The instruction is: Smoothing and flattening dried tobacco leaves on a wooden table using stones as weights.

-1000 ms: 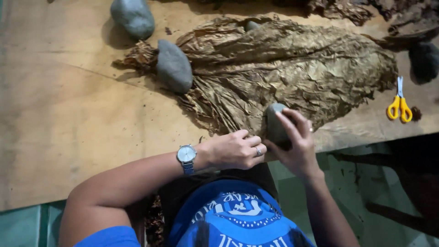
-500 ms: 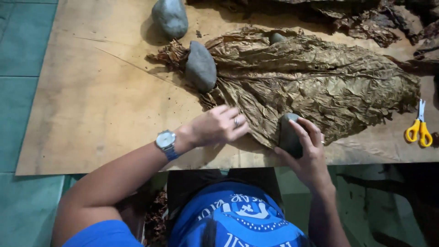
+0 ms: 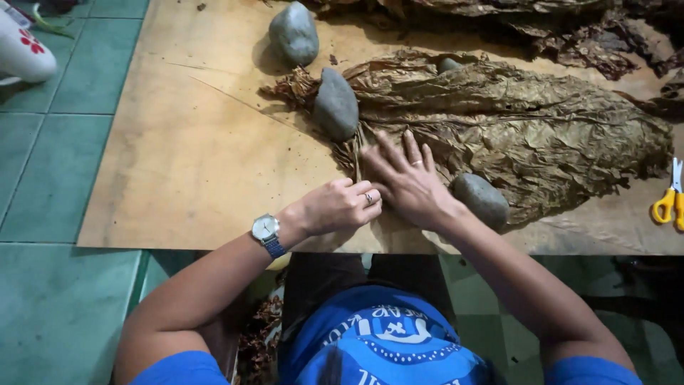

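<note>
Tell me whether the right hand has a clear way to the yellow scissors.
Probably yes: the right hand lies flat on the dried leaves, and only leaves and bare board lie between it and the yellow scissors.
</note>
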